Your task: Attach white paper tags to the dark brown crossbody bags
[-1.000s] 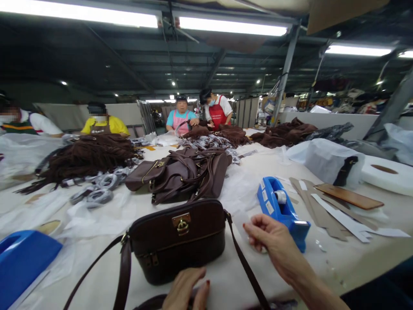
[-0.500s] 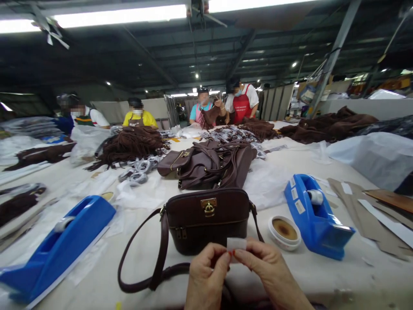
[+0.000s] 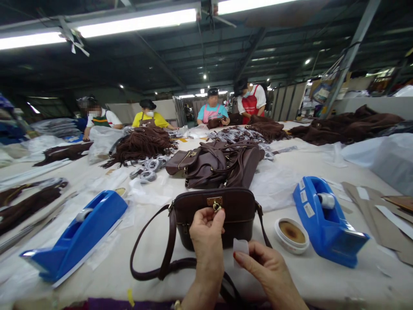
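A dark brown handbag [image 3: 235, 206] stands upright in front of me, its strap [image 3: 171, 245] looped out on the left side. My left hand [image 3: 208, 226] pinches the gold padlock [image 3: 217, 206] hanging below the metal plate on the bag's front. Lower and to the right, my right hand [image 3: 267, 262] holds a small white piece of paper or film [image 3: 241, 249] between thumb and fingers, apart from the bag. Part of the bag's front is hidden behind the left hand.
Blue tape dispensers stand at left [image 3: 84, 232] and right [image 3: 325, 224]. A round tub [image 3: 292, 235] of brownish material sits beside the right one. Behind the bag lie more brown bags [image 3: 219, 163] and a fringed brown pile [image 3: 145, 144]. Several co-workers stand across the table.
My left hand has let go of the white piece and moved up to the padlock. My right hand keeps the piece, slightly farther right. The view has shifted a little.
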`<action>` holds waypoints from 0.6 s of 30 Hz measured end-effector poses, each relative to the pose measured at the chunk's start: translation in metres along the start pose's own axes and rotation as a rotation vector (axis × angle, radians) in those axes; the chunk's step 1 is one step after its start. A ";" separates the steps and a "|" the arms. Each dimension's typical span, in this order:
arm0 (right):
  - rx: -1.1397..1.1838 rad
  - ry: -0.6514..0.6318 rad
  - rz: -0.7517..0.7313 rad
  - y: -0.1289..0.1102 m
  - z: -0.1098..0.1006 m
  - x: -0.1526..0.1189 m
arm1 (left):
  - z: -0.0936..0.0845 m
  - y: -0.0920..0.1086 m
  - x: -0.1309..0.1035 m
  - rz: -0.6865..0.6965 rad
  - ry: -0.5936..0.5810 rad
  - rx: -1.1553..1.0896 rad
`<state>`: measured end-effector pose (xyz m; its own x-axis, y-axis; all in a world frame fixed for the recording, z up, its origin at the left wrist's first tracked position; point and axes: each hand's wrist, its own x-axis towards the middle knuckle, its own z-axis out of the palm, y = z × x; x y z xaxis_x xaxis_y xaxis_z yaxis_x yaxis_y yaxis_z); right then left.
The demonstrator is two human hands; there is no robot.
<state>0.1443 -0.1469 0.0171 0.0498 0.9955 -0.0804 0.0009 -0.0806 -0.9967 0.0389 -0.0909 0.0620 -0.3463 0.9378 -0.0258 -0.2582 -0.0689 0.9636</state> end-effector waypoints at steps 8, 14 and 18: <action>0.009 -0.035 -0.061 -0.012 -0.002 0.005 | -0.001 0.018 0.007 -0.214 -0.116 -0.096; -0.016 -0.072 -0.090 -0.025 0.007 0.018 | -0.010 0.028 0.008 -0.350 -0.173 -0.077; -0.025 -0.069 -0.111 -0.033 0.015 0.028 | -0.011 0.030 0.009 -0.363 -0.214 -0.111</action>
<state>0.1309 -0.1157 0.0480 -0.0209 0.9993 0.0294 0.0272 0.0300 -0.9992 0.0181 -0.0888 0.0878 -0.0233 0.9565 -0.2907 -0.4284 0.2532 0.8674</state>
